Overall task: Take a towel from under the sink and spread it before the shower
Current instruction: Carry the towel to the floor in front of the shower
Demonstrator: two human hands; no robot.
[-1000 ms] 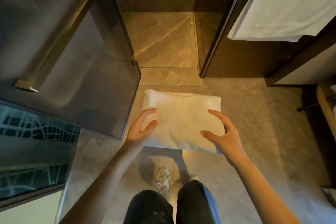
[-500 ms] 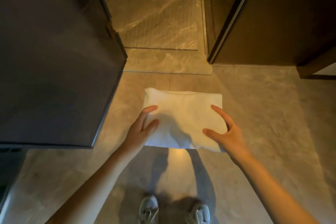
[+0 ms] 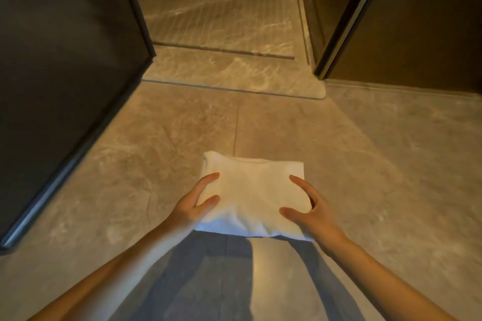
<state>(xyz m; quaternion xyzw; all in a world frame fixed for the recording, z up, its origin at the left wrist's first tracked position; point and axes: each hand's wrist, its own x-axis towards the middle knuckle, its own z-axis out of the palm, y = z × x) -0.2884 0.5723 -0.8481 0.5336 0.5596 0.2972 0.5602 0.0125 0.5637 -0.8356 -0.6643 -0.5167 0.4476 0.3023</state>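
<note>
A folded white towel (image 3: 251, 190) is held low over the marble floor, a little short of the shower entrance. My left hand (image 3: 194, 206) grips its left edge, thumb on top and fingers underneath. My right hand (image 3: 309, 212) grips the right edge the same way. The towel is still folded into a thick rectangle and casts a shadow on the floor below it. The shower floor (image 3: 219, 8) with fine grooves lies straight ahead, behind a raised stone threshold (image 3: 234, 74).
A dark glass shower door (image 3: 65, 73) stands open on the left, its lower edge running toward me. A dark wall panel with a metal frame (image 3: 347, 15) bounds the entrance on the right. Marble floor (image 3: 378, 164) stretches between them.
The view has dropped closer to the floor and tilted forward; my feet and legs have left the frame. The towel, still gripped by both hands, sits lower and nearer the floor.
</note>
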